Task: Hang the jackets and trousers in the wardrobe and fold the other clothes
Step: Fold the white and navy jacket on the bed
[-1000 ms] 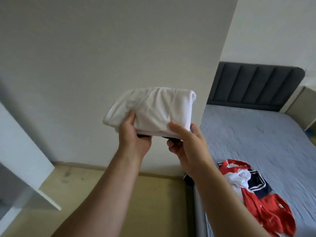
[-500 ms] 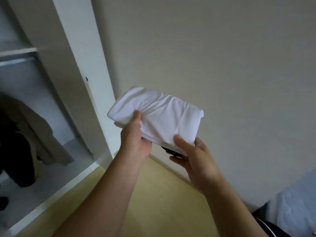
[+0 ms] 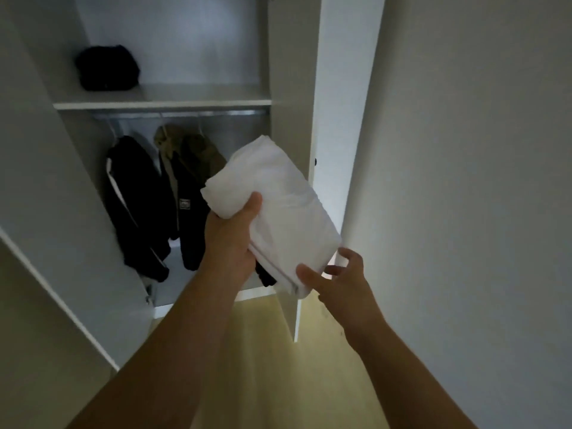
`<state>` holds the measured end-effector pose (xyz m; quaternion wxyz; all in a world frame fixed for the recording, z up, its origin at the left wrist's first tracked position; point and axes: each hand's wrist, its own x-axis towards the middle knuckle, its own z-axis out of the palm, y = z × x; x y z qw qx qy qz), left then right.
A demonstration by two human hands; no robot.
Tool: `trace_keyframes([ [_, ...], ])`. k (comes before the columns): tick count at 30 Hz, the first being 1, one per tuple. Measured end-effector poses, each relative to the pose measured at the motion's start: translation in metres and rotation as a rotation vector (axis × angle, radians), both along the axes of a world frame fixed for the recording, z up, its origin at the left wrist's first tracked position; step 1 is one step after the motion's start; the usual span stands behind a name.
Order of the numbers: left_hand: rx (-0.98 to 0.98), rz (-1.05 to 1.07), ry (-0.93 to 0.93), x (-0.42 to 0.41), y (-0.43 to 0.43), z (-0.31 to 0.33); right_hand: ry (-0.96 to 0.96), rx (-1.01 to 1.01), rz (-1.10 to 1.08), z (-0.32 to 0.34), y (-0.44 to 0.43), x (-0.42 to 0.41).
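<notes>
A dark folded bundle [image 3: 106, 68] sits on the wardrobe shelf [image 3: 192, 99], above a black jacket [image 3: 136, 205] and an olive jacket [image 3: 198, 153] on the rail. At centre, the left hand [image 3: 230, 239] has the folded white garment [image 3: 278, 218] in its grip, thumb on top. The garment's long axis points up into the wardrobe. The right hand [image 3: 340, 283], fingers spread and holding nothing, hovers at its near corner. The shelf lies up and left of the grip.

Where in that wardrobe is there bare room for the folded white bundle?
The upper shelf is bare from the black bundle at its left to the wardrobe's right side panel. Below, the black jacket and olive jacket crowd the left and middle of the rail.
</notes>
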<state>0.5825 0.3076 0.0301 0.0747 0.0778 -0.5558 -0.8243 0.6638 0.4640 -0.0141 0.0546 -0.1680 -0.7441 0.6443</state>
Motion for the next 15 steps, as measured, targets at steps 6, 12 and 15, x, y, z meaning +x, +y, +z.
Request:
trace_keyframes([
  [6, -0.590, 0.184, 0.232, -0.059, -0.077, -0.001, 0.345, 0.501, 0.110, 0.032, -0.047, -0.088],
  [12, -1.044, -0.025, 0.307, -0.143, -0.168, 0.004, 0.675, 1.030, 0.469, 0.084, -0.116, -0.205],
  [15, -1.129, -0.127, 0.332, -0.195, -0.198, 0.011, 0.585, 1.103, 0.718, 0.106, -0.154, -0.268],
])
